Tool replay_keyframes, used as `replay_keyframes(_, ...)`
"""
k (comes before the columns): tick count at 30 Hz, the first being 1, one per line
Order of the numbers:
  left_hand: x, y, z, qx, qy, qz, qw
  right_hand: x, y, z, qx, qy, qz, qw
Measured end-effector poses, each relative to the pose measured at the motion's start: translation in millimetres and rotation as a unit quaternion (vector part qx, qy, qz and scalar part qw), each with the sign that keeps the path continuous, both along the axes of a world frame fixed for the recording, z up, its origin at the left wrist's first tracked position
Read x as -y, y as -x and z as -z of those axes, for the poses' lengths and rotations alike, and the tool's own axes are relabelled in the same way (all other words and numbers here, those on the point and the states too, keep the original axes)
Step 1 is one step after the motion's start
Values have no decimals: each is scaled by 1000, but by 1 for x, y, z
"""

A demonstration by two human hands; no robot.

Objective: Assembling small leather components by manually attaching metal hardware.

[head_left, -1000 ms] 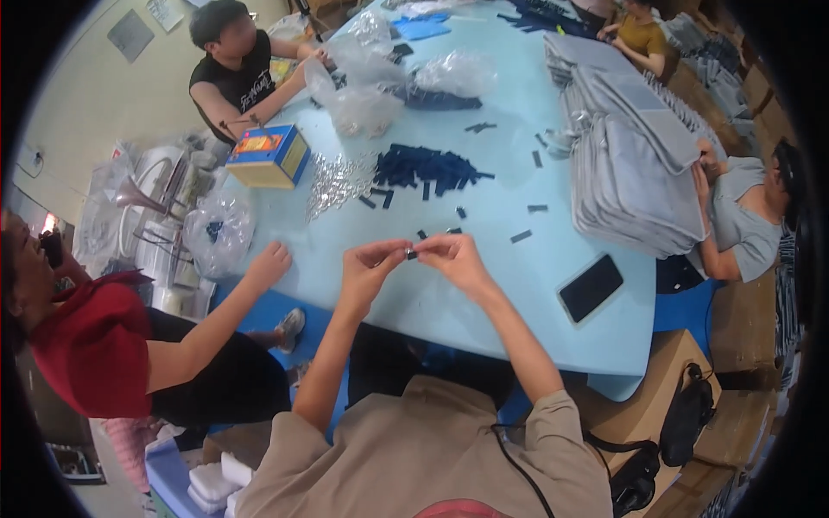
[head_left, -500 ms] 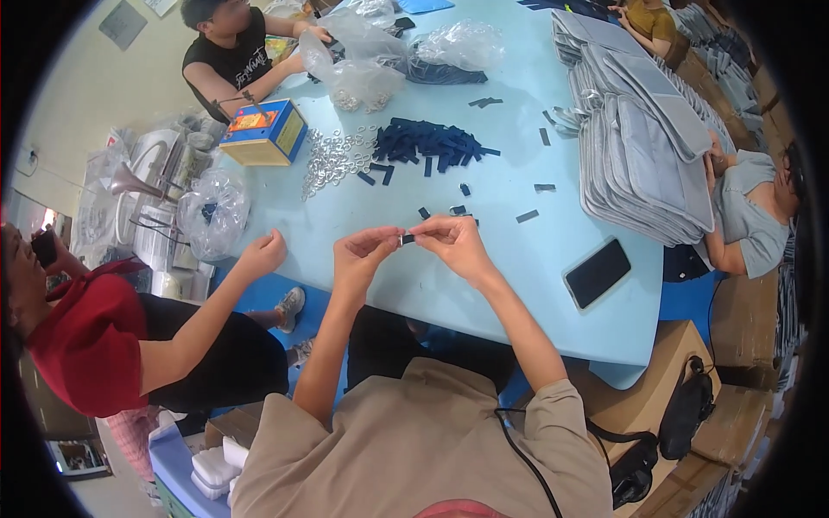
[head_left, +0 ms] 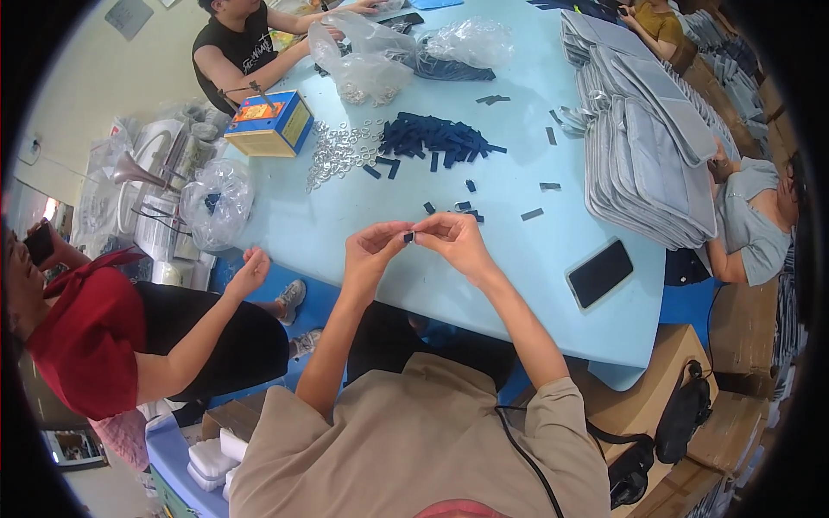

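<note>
My left hand (head_left: 370,255) and my right hand (head_left: 456,244) meet over the table's near edge, thumbs and fingertips closed on a short dark fabric strip (head_left: 409,237). A pale glint shows at the strip, too small to make out for certain. Just beyond my fingers lie several small folded dark pieces (head_left: 465,207). Farther off is a heap of dark blue fabric strips (head_left: 440,140), and left of it many silvery rings (head_left: 337,155) are spread out.
A blue and yellow box (head_left: 269,125) and clear plastic bags (head_left: 367,65) stand beyond the rings. At right are a phone (head_left: 600,274) and stacked grey padded panels (head_left: 643,173). A person in red (head_left: 91,332) stands at left; others are around the table (head_left: 527,298).
The strip between my fingers now looks shorter, and my fingertips are closer together. The hand of the person in red has shifted left and down. The person in black reaches farther across the table.
</note>
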State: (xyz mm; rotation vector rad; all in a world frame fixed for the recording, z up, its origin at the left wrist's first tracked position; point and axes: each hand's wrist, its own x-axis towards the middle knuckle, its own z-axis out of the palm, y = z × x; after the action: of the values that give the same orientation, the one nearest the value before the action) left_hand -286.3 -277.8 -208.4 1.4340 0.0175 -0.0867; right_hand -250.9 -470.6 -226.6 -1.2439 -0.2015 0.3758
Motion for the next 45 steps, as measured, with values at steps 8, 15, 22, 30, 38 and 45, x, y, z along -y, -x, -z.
replay_keyframes(8, 9, 1, 10, -44, 13, -3, 999, -8, 4, 5, 49, -1, 81, 995)
replay_keyframes(15, 3, -5, 4, -15, 7, 1, 1000, -10, 5, 1, 66, -3, 94, 993)
replay_keyframes(22, 2, -6, 8, 25, 15, -28, 999, -12, 9, -2, 66, -34, 77, 994)
replay_keyframes(30, 3, -5, 12, 58, -13, -29, 998, -12, 6, 9, 87, -14, 77, 993)
replay_keyframes(38, 11, -3, 7, 99, -6, -53, 994, -12, 6, 5, 114, -35, 105, 987)
replay_keyframes(45, 13, 1, 7, 139, -141, -84, 977, -12, 13, 7, 99, 17, 116, 988)
